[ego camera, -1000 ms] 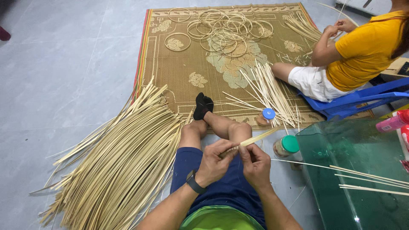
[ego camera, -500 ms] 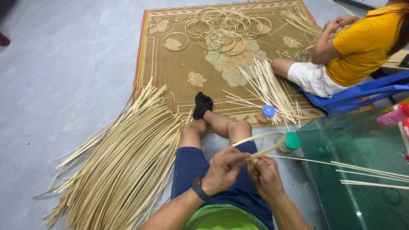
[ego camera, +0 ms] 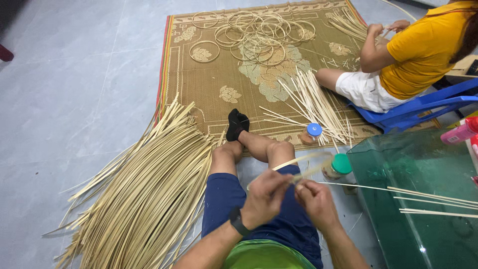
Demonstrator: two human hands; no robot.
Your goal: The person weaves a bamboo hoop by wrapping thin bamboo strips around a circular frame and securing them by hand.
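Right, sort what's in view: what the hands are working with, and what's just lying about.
In use: bent bamboo strip, held by left hand and right hand; big pile of strips.

Lying about: blue-lidded jar, green-lidded jar, pink bottle.

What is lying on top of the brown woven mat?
On the mat lie many thin rings, loose pale strips and a blue-lidded jar. A black-socked foot rests at its edge. The seated person covers the right corner.
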